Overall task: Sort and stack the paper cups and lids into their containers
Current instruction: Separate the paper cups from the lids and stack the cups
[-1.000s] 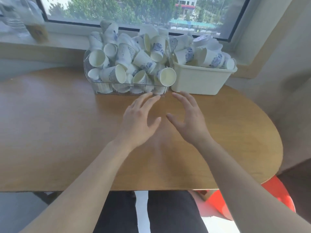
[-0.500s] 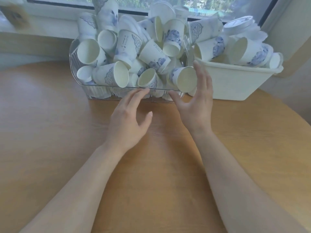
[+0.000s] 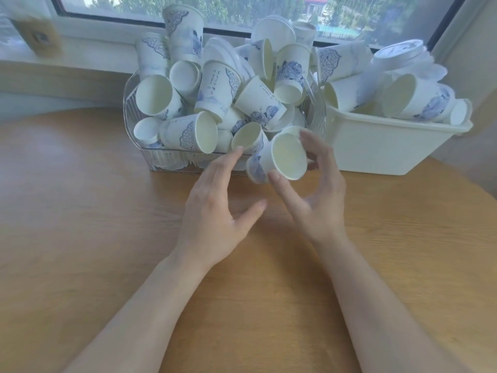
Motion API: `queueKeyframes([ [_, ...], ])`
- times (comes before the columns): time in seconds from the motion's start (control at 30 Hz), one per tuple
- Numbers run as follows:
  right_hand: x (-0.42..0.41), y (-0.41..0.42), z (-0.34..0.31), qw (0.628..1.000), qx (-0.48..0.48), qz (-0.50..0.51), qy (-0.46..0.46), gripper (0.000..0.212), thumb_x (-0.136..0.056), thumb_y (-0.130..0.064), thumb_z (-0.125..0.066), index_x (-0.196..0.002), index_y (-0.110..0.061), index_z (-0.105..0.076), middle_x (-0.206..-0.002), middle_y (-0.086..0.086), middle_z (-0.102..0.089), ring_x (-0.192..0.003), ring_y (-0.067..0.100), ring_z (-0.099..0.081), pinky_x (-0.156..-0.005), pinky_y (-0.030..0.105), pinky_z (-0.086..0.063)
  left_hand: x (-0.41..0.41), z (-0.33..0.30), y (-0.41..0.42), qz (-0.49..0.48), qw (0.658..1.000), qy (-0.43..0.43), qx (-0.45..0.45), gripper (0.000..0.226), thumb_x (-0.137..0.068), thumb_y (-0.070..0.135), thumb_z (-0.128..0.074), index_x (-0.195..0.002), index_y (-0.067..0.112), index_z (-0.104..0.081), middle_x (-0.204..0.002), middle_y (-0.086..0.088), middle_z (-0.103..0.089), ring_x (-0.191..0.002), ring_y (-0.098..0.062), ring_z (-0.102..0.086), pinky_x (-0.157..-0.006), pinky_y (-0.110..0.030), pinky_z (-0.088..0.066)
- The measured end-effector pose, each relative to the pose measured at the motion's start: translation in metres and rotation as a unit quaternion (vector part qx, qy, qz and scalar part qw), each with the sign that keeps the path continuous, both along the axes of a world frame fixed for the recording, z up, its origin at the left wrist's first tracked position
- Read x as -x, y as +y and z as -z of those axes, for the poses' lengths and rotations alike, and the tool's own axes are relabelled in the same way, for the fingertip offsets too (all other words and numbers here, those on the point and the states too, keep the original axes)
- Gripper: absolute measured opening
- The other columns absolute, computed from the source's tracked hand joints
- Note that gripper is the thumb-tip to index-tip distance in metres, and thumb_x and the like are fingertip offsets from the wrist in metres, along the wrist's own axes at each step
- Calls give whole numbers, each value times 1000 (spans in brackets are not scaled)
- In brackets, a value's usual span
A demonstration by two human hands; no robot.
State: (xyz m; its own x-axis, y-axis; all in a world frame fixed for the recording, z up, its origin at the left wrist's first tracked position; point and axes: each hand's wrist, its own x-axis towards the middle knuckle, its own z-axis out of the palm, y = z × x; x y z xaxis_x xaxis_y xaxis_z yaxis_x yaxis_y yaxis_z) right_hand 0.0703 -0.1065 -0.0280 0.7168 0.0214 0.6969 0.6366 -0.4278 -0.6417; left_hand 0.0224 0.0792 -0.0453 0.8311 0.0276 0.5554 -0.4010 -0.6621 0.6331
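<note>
While the right hand (image 3: 320, 189) has its grip clamped on a paper cup (image 3: 282, 157) at the clear bin's (image 3: 172, 161) front edge, the left hand (image 3: 215, 208) hovers spread and empty. Tugging carelessly could topple the heaped cups (image 3: 215, 90) onto the table (image 3: 80, 211).

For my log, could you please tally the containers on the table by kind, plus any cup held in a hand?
Clear bin: 1
White tub: 1
Cup in right hand: 1
Total: 3
</note>
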Motion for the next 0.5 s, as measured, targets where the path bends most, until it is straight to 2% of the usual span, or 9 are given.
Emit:
queueKeyframes([
  [0.07, 2, 4, 5, 998, 16, -38, 39, 66, -89, -45, -80, -144, -20, -53, -133, -10, -65, -125, 14, -62, -96, 23, -47, -1, 0, 0, 11, 1000, -3, 11, 82, -90, 48, -77, -158, 19, -42, -149, 13, -52, -139, -4, -50, -117, -28, -41],
  [0.17, 5, 10, 10, 993, 40, -76, 81, 65, -88, -50, -79, -143, -24, -56, -134, -15, -64, -127, 15, -61, -100, 28, -49, -1, 0, -1, 34, 999, 4, 38, 78, -90, 49, -70, -158, 24, -43, -145, 29, -49, -137, 9, -47, -115, -21, -40],
  [0.2, 5, 12, 11, 991, 51, -83, 88, 64, -88, -53, -77, -142, -26, -56, -135, -16, -63, -128, 14, -60, -102, 32, -49, -1, 1, -1, 32, 998, 8, 47, 77, -90, 49, -69, -158, 25, -43, -146, 31, -48, -137, 10, -47, -115, -23, -41],
  [0.27, 5, 12, 12, 990, 82, -81, 83, 62, -90, -59, -69, -142, -29, -56, -138, -20, -59, -130, 12, -57, -108, 41, -46, -2, 1, 0, 14, 998, 12, 62, 75, -91, 47, -72, -156, 23, -46, -148, 23, -53, -138, 5, -50, -116, -33, -44],
  [0.33, 1, 9, 12, 991, 108, -44, 60, 54, -96, -60, -60, -141, -29, -58, -147, -15, -54, -138, 8, -48, -115, 46, -40, -3, 2, 1, -11, 997, 15, 79, 77, -91, 42, -80, -156, 18, -48, -149, 15, -56, -138, 6, -49, -116, -30, -43],
  [0.43, -8, 2, 10, 988, 136, 46, 55, 43, -104, -50, -51, -135, -24, -66, -155, -3, -49, -140, 16, -45, -118, 47, -35, -5, 4, 2, -35, 996, 23, 80, 79, -88, 32, -86, -156, 19, -48, -144, 19, -53, -132, 18, -43, -111, -9, -33],
  [0.5, -15, -2, 11, 979, 168, 90, 69, 38, -106, -45, -53, -132, -23, -69, -154, 0, -50, -134, 22, -50, -115, 48, -36, -5, 6, 2, -39, 995, 33, 81, 80, -87, 31, -87, -156, 21, -48, -143, 16, -55, -131, 11, -47, -109, -7, -33],
])
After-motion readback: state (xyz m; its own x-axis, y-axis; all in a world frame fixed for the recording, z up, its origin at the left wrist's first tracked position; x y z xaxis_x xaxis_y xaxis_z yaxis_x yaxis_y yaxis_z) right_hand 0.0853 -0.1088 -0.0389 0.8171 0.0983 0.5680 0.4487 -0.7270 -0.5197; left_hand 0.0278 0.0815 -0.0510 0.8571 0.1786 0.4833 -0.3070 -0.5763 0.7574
